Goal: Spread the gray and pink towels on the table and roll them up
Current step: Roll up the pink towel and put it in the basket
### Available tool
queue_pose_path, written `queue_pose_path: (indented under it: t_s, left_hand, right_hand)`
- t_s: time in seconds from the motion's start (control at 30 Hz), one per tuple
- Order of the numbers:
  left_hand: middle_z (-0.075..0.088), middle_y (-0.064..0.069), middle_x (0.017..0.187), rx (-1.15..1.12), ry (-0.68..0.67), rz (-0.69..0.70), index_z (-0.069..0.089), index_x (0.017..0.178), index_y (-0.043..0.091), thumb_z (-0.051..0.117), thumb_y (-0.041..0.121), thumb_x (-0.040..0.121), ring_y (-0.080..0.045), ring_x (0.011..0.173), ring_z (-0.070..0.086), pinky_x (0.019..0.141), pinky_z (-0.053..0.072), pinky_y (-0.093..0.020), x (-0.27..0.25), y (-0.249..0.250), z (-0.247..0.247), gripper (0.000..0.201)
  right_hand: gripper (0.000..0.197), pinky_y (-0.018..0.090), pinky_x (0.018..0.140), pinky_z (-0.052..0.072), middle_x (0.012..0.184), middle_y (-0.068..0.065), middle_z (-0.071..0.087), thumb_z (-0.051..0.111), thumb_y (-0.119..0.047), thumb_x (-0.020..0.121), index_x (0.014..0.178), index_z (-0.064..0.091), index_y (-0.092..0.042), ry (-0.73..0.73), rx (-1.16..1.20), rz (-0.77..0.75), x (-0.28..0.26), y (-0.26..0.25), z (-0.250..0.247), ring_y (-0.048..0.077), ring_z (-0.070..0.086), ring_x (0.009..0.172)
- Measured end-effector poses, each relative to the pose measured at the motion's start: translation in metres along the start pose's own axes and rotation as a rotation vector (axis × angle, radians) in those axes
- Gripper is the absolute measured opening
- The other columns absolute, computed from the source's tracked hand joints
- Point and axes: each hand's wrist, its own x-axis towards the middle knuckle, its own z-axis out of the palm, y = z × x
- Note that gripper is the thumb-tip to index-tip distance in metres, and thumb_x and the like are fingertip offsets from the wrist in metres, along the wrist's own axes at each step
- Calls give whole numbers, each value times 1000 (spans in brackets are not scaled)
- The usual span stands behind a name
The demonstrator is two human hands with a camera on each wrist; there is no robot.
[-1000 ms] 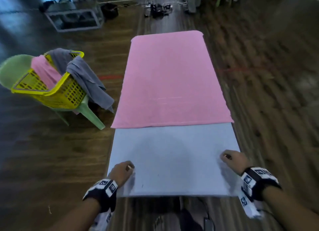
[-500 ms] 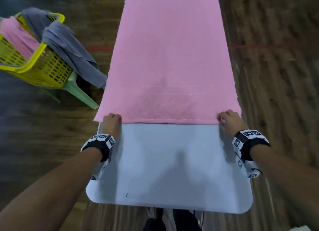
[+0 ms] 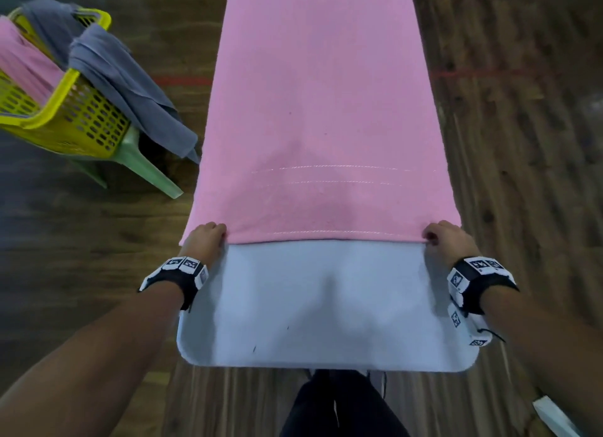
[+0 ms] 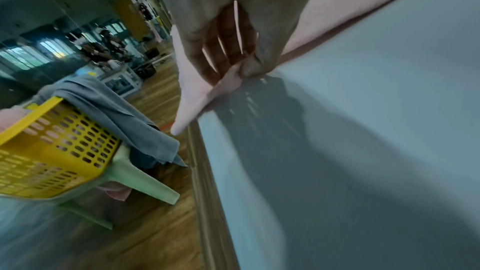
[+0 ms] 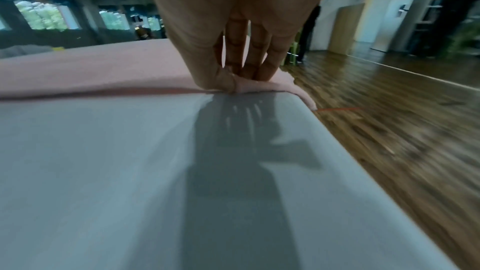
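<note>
Now left hand (image 3: 206, 238) and right hand (image 3: 446, 237) pinch the near corners of the soft, limp pink towel (image 3: 321, 117), good holds for rolling.

Towel's far end and the fingertips out of sight

The pink towel (image 3: 319, 110) runs off the head view's top edge. The left hand (image 3: 205, 241) and right hand (image 3: 447, 239) hide their fingertips behind its near corners. The basket (image 3: 65, 117) is cut by the left edge; floor blurred.
</note>
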Motion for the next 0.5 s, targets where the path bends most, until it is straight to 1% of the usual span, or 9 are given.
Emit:
queue_pose_path:
  t_s: [0.1, 0.17, 0.27, 0.33, 0.4, 0.47, 0.5]
  left_hand:
    - [61, -23, 85, -71, 51, 5, 65, 90, -3, 57, -9, 74, -41, 78, 57, 68, 45, -44, -40, -3, 18, 19]
    - [60, -22, 81, -100, 76, -4, 66, 84, -2, 60, -12, 69, -41, 73, 57, 62, 45, -42, -64, -10, 29, 19]
    - [59, -19, 73, -129, 57, 17, 66, 75, 0, 66, -16, 60, -39, 62, 57, 56, 46, -38, -101, -20, 42, 22]
    - [58, -17, 70, -153, 68, 28, 66, 73, 2, 70, -16, 56, -38, 57, 57, 53, 46, -37, -123, -26, 52, 25]
    - [57, -15, 71, -181, 105, 34, 66, 74, 4, 71, -14, 58, -37, 57, 57, 53, 46, -36, -144, -29, 60, 25]
    - [57, -12, 71, -197, 117, 46, 65, 74, 5, 71, -12, 59, -34, 58, 57, 53, 45, -33, -163, -29, 68, 23]
    - [57, -11, 70, -199, 117, 49, 65, 74, 5, 71, -12, 59, -33, 57, 57, 52, 45, -32, -172, -29, 71, 24]
  right_hand:
    - [25, 33, 80, 43, 101, 12, 60, 57, 1, 76, 96, 67, -9, -1, 37, 74, -37, 5, 18, 32, 54, 96]
    - [24, 36, 83, 44, 99, 15, 59, 59, 3, 74, 95, 68, -6, 11, 60, 81, -62, 11, 33, 34, 54, 96]
    - [22, 38, 80, 44, 94, 16, 58, 62, 6, 71, 89, 69, -4, 51, 88, 78, -97, 21, 52, 36, 55, 91]
    - [21, 38, 79, 44, 92, 15, 59, 62, 8, 70, 86, 70, -4, 77, 107, 77, -117, 27, 64, 36, 55, 88]
    - [22, 38, 78, 45, 91, 15, 60, 63, 12, 66, 80, 71, -3, 137, 118, 73, -139, 30, 75, 36, 56, 84]
    - [26, 42, 74, 47, 84, 18, 62, 65, 18, 58, 73, 71, -1, 206, 117, 56, -159, 32, 85, 39, 58, 75]
    - [27, 43, 71, 48, 81, 20, 62, 66, 20, 54, 71, 70, -1, 215, 116, 50, -167, 32, 90, 41, 59, 71]
